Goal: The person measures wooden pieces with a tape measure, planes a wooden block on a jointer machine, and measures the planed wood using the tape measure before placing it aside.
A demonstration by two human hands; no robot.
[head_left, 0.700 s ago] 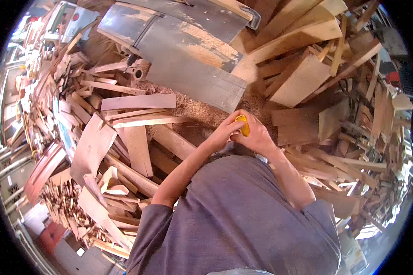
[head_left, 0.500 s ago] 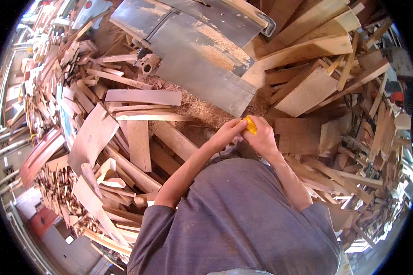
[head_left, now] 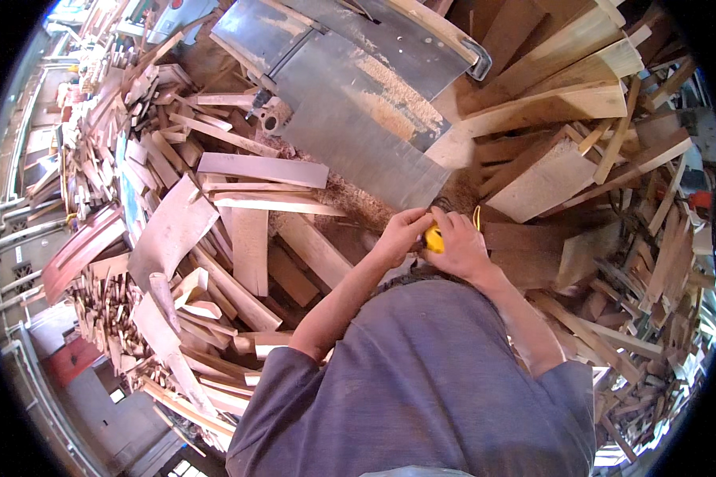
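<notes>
Pretty sure that's a yellow tape measure (head_left: 433,239) we've got, held close in front of our dark shirt (head_left: 433,374), just off the near corner of the metal machine table (head_left: 334,99). Hands are together on it: the right hand (head_left: 461,250) wraps round the case, while the left hand (head_left: 399,240) has its fingers bunched against the left side. Whether those are pinching anything, we can't tell. Our guess is one hand steadies the case so the other's fingertips can fiddle. A thin yellow loop (head_left: 477,216) sticks out past the right knuckles, maybe a strap. We couldn't spot it half a second ago, when the case showed a ribbed side; now it's a smoother face. Further out, offcuts (head_left: 262,169) are heaped everywhere, likely scrap piled wherever there's room. Our view's swung too, so the table sits further right.
</notes>
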